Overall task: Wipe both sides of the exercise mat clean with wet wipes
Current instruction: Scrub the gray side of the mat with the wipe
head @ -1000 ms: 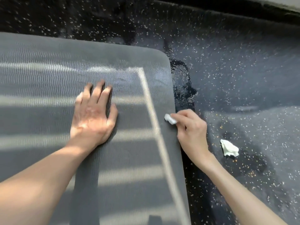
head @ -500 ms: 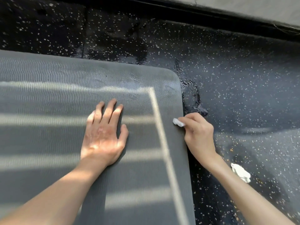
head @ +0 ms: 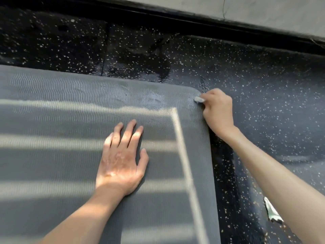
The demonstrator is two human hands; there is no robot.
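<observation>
A grey ribbed exercise mat [head: 61, 155] lies flat on the floor and fills the left and middle of the view. My left hand [head: 121, 159] presses flat on it, fingers straight and spread. My right hand [head: 217, 111] is at the mat's far right corner, pinching a small white wet wipe [head: 198, 99] against the mat's edge. A wet sheen shows on the mat just left of that corner.
Black speckled rubber floor [head: 263, 85] surrounds the mat, wet in patches beyond the far edge. A crumpled used wipe [head: 271, 211] lies on the floor under my right forearm. A grey wall base [head: 246, 9] runs along the top.
My right hand has slid the wipe along the mat's right edge away from me, up to the far corner. My left hand has stayed pressed on the mat.
</observation>
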